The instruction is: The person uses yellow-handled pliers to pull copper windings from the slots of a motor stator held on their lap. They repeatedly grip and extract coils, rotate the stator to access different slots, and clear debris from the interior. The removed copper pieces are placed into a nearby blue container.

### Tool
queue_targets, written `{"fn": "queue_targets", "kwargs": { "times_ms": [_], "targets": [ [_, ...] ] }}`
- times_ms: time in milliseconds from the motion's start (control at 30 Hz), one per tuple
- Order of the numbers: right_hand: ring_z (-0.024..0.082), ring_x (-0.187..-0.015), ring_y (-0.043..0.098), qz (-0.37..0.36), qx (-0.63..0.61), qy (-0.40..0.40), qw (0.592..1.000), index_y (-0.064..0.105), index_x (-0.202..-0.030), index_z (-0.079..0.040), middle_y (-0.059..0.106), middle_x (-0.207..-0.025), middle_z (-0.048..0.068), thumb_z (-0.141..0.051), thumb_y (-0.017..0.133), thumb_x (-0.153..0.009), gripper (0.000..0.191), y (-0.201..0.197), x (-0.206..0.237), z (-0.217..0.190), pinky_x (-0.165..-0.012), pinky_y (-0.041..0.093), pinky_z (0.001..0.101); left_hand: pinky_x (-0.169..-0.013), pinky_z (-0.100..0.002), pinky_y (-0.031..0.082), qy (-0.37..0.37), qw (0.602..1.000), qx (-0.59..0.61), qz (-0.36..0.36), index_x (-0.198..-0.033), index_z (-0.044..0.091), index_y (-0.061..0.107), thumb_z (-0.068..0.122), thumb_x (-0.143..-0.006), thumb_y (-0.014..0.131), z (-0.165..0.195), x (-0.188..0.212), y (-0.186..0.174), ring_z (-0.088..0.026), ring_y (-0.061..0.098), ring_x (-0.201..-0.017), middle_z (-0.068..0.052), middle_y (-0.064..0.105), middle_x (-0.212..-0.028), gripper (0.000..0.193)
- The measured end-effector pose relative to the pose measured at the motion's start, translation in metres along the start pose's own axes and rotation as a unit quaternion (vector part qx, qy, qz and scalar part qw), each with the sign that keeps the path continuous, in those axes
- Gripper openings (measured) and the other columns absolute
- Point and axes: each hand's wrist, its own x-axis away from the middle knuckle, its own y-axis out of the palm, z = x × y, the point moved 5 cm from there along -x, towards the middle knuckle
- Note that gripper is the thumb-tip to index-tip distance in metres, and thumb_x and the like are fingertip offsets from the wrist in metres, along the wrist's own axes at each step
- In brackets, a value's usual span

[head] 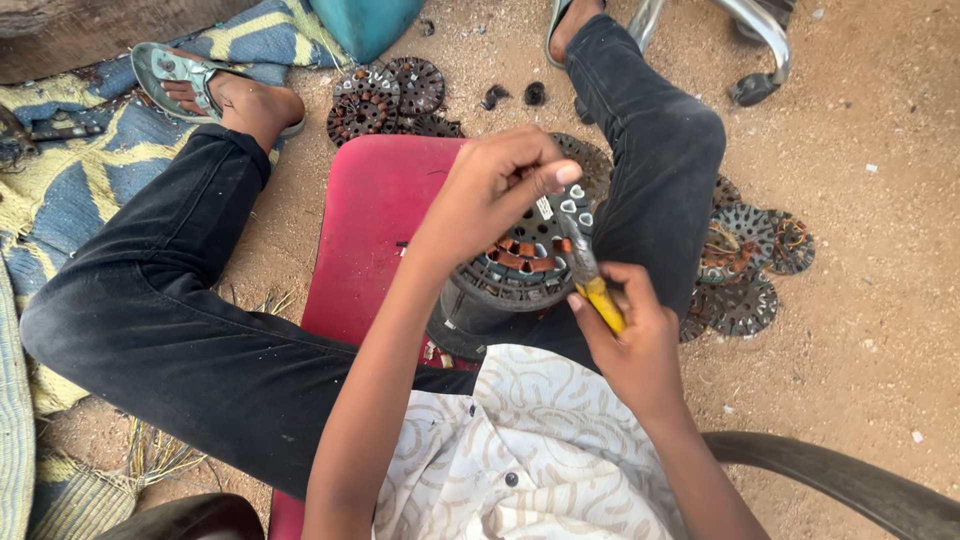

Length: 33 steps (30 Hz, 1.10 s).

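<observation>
A round metal motor stator [520, 262] with slotted teeth and copper windings stands on a red stool [370, 230] between my legs. My left hand [495, 190] rests on top of the stator, fingers curled and pinched above its rim. My right hand [630, 335] grips yellow-handled pliers [592, 280], whose jaws reach the windings on the stator's near right side.
More stator discs lie on the sandy ground at the back [390, 100] and at the right [745, 265]. A teal container [365, 22] stands at the top, a blue and yellow cloth [90, 170] at the left, a metal chair leg [765, 40] at the top right.
</observation>
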Motion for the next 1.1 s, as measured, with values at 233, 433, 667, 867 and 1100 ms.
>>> {"fn": "queue_targets", "kwargs": {
  "times_ms": [233, 433, 667, 867, 1100],
  "targets": [
    [0.006, -0.085, 0.066, -0.071, -0.219, 0.02, 0.973, 0.058, -0.119, -0.001, 0.071, -0.099, 0.007, -0.005, 0.071, -0.097, 0.026, -0.016, 0.006, -0.02, -0.071, 0.054, 0.0213, -0.068, -0.027, 0.054, 0.063, 0.991, 0.096, -0.073, -0.103, 0.005, 0.072, 0.024, -0.089, 0.08, 0.029, 0.02, 0.021, -0.01, 0.067, -0.077, -0.004, 0.071, -0.088, 0.025],
    [0.011, -0.071, 0.06, -0.103, -0.023, 0.071, 0.992, 0.073, -0.124, -0.004, 0.077, -0.09, 0.007, -0.012, 0.073, -0.093, 0.032, -0.049, 0.015, -0.048, -0.06, 0.045, 0.0271, -0.058, -0.028, 0.04, -0.079, 0.988, 0.13, 0.008, -0.091, 0.005, 0.067, 0.021, -0.101, 0.074, 0.007, 0.015, 0.002, -0.011, 0.05, -0.066, -0.002, 0.055, -0.072, 0.019],
    [0.017, -0.062, 0.071, -0.115, 0.155, 0.093, 0.977, 0.078, -0.11, -0.006, 0.076, -0.08, 0.008, -0.014, 0.078, -0.081, 0.03, -0.046, 0.013, -0.067, -0.058, 0.054, 0.0308, -0.067, -0.035, 0.048, 0.136, 0.982, -0.099, 0.082, -0.091, 0.004, 0.064, 0.023, -0.096, 0.078, -0.012, -0.015, -0.017, -0.022, 0.06, -0.073, -0.008, 0.062, -0.081, 0.024],
    [0.029, -0.069, 0.073, -0.106, 0.222, 0.045, 0.968, 0.076, -0.112, -0.005, 0.075, -0.085, 0.012, -0.016, 0.079, -0.081, 0.033, -0.042, 0.013, -0.071, -0.062, 0.054, 0.0353, -0.063, -0.039, 0.046, 0.065, 0.984, -0.128, 0.106, -0.09, 0.002, 0.062, 0.023, -0.093, 0.081, -0.023, -0.001, -0.009, -0.026, 0.06, -0.068, -0.011, 0.058, -0.08, 0.028],
    [0.035, -0.082, 0.073, 0.02, 0.241, -0.09, 0.966, 0.073, -0.114, 0.001, 0.074, -0.098, 0.02, -0.017, 0.081, -0.089, 0.032, -0.008, -0.009, -0.03, -0.069, 0.056, 0.0403, -0.062, -0.043, 0.049, -0.022, 0.963, -0.202, 0.178, -0.094, 0.006, 0.067, 0.024, -0.094, 0.075, 0.0, 0.026, 0.005, -0.03, 0.065, -0.072, -0.014, 0.06, -0.087, 0.02]
  ]
}}
